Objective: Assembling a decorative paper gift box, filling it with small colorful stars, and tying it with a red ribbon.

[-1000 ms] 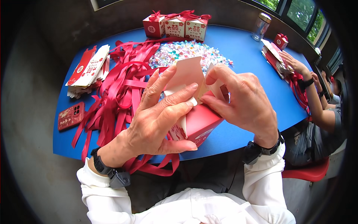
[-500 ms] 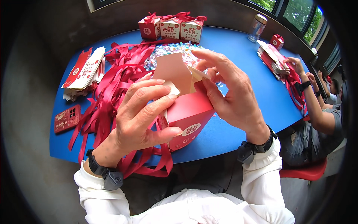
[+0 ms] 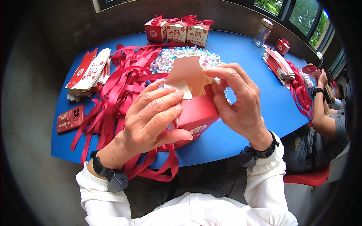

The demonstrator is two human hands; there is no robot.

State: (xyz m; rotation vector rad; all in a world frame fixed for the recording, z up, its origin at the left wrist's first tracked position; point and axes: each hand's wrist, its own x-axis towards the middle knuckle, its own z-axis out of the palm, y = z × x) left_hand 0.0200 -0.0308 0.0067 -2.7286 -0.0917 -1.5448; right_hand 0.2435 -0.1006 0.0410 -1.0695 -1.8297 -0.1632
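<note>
A red paper gift box [image 3: 198,111] with a white round emblem is between my two hands, its top flaps raised and its pale inside partly showing. My left hand [image 3: 152,113] grips its left side, the thumb across the front and the fingers by a white side flap [image 3: 180,89]. At the right rim, my right hand [image 3: 239,96] pinches the flap there between thumb and fingers. The tall back flap [image 3: 187,69] stands up. Behind the box lies a heap of clear and coloured wrapped candies or beads [image 3: 169,58]; I cannot tell which.
Red ribbons [image 3: 120,90] spread over the blue table [image 3: 256,120]. Flat box blanks [image 3: 88,71] and a red phone [image 3: 70,119] are at left. Finished boxes [image 3: 176,31] and a lidded jar [image 3: 263,32] stand at the back. At right, a co-worker's hand [image 3: 321,80] holds a red piece.
My hands and the box have shifted slightly right, and the box front has tilted more out of sight. The co-worker's hand has moved off the stack and holds up a red piece.
</note>
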